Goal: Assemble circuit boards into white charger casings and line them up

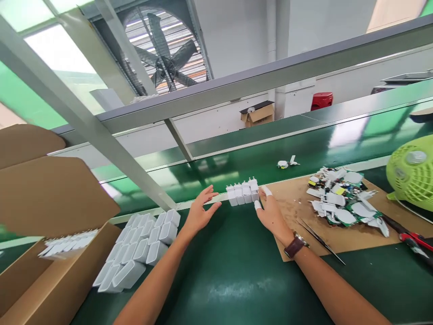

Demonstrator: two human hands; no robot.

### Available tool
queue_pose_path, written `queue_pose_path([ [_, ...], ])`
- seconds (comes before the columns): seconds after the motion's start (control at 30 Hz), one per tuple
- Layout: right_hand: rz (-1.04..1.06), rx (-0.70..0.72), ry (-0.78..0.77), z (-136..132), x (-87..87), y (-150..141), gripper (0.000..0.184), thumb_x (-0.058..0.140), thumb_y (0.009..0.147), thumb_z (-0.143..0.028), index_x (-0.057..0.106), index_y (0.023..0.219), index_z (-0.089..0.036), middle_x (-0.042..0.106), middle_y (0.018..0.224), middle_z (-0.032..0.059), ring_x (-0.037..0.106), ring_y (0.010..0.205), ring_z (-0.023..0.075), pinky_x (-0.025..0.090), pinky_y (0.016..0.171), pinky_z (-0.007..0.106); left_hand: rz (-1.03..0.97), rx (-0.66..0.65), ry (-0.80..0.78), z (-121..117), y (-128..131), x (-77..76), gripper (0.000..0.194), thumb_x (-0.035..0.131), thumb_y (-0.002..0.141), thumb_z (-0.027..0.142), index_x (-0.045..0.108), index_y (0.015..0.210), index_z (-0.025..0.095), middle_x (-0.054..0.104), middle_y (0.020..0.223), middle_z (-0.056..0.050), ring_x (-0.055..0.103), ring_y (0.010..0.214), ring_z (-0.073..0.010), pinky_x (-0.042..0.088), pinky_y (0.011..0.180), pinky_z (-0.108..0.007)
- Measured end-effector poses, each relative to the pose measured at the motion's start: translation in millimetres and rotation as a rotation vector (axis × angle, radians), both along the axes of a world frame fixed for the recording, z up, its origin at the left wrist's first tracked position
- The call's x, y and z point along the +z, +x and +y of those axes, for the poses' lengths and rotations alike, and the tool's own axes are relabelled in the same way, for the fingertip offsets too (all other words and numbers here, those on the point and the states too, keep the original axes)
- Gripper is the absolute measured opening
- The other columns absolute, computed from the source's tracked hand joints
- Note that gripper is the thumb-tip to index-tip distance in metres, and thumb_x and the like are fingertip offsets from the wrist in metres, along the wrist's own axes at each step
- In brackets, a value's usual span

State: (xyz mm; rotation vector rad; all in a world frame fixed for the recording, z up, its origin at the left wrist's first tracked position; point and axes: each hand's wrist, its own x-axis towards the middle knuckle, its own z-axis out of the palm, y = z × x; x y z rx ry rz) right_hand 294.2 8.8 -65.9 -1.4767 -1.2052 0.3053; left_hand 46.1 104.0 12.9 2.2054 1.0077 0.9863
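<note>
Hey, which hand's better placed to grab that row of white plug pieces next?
Probably the right hand: it's close beside the row of white plug pieces, while a wider gap separates the left hand from them.

White pronged blocks [242, 194] stand in a close row.

Bright Light, Wide-Lens Stretch

Strong light enters at upper left, where a window pane [61, 47] burns out to white; more shows behind the fan [164, 64]. The glossy bench [223, 257] carries pale glare near the bottom edge; shadows are faint. The left hand [200, 213] and right hand [272, 214] look fairly crisp, while the white plugs [241, 194] lose fine detail. The wide lens stretches the carton [57, 189] at left.
</note>
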Motion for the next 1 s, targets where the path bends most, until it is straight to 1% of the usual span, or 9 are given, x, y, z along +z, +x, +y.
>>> queue_pose_path([
  [0.13,-0.013,-0.003,0.017,-14,10.1,-8,0.064,0.052,0.090,-0.026,0.040,0.152,-0.017,0.058,0.143,0.0174,0.054,0.134,0.0320,0.041,0.117,0.057,-0.041,0.330,0.264,-30,-78,60.9,0.041,0.069,0.089,0.054,0.072,0.114,0.021,0.065,0.138,-0.012,0.066,0.121,-0.0283,0.055,0.104,-0.048],
  [0.2,-0.041,0.018,0.049,-19,13.9,-13,0.059,0.051,0.093,-0.028,0.043,0.150,-0.019,0.057,0.142,0.0163,0.054,0.133,0.0324,0.042,0.116,0.059,0.073,0.476,0.322,-48,-118,78.4,0.036,0.067,0.090,0.056,0.074,0.100,0.022,0.069,0.129,-0.010,0.067,0.117,-0.0283,0.054,0.105,-0.049],
  [0.27,-0.078,0.039,0.085,-25,17.6,-20,0.055,0.050,0.094,-0.030,0.046,0.148,-0.020,0.056,0.142,0.0160,0.053,0.133,0.0326,0.042,0.115,0.061,0.324,0.474,0.334,-66,-154,78.1,0.038,0.068,0.087,0.060,0.076,0.083,0.023,0.070,0.125,-0.010,0.065,0.119,-0.0332,0.050,0.107,-0.056],
  [0.4,-0.143,0.063,0.141,-33,27.4,-31,0.053,0.050,0.096,-0.030,0.046,0.148,-0.021,0.055,0.142,0.0155,0.050,0.136,0.0312,0.040,0.116,0.060,0.741,0.327,0.378,-99,-195,39.8,0.037,0.073,0.083,0.057,0.074,0.070,0.022,0.068,0.129,-0.016,0.050,0.134,-0.0491,0.046,0.103,-0.070],
  [0.53,-0.169,0.074,0.175,-29,38.8,-31,0.052,0.048,0.097,-0.027,0.044,0.148,-0.021,0.053,0.145,0.0152,0.048,0.137,0.0283,0.039,0.119,0.056,0.699,0.215,0.452,-113,-180,13.7,0.035,0.058,0.095,0.042,0.066,0.069,0.021,0.066,0.132,-0.014,0.052,0.134,-0.0433,0.050,0.100,-0.063],
  [0.67,-0.242,0.004,0.140,-2,47.5,-1,0.057,0.050,0.093,-0.025,0.040,0.149,-0.018,0.050,0.146,0.0167,0.048,0.136,0.0276,0.041,0.117,0.052,0.548,-0.006,0.422,-109,-123,11.9,0.024,0.054,0.099,0.037,0.065,0.083,0.022,0.060,0.141,-0.011,0.061,0.123,-0.0305,0.055,0.097,-0.044],
  [0.77,-0.369,-0.101,0.004,25,53.9,39,0.060,0.048,0.090,-0.023,0.039,0.148,-0.014,0.051,0.145,0.0176,0.049,0.135,0.0274,0.044,0.113,0.049,0.477,-0.119,0.422,-99,-83,-0.2,0.021,0.053,0.098,0.033,0.064,0.085,0.021,0.062,0.139,-0.012,0.068,0.109,-0.0272,0.057,0.088,-0.039],
  [0.87,-0.484,-0.167,-0.119,49,59.3,82,0.056,0.049,0.087,-0.022,0.046,0.142,-0.011,0.055,0.140,0.0197,0.048,0.133,0.0316,0.041,0.113,0.053,0.369,-0.141,0.451,-91,-64,-22.8,0.020,0.055,0.097,0.032,0.062,0.082,0.020,0.064,0.134,-0.014,0.067,0.109,-0.0292,0.056,0.089,-0.042],
  [1.0,-0.624,-0.145,-0.312,79,59.2,117,0.044,0.054,0.084,-0.018,0.058,0.127,-0.007,0.065,0.125,0.0213,0.055,0.125,0.0340,0.041,0.109,0.050,0.258,-0.114,0.368,-92,-66,-46.2,0.018,0.065,0.095,0.040,0.064,0.092,0.022,0.061,0.139,-0.014,0.067,0.108,-0.0284,0.058,0.088,-0.039],
])
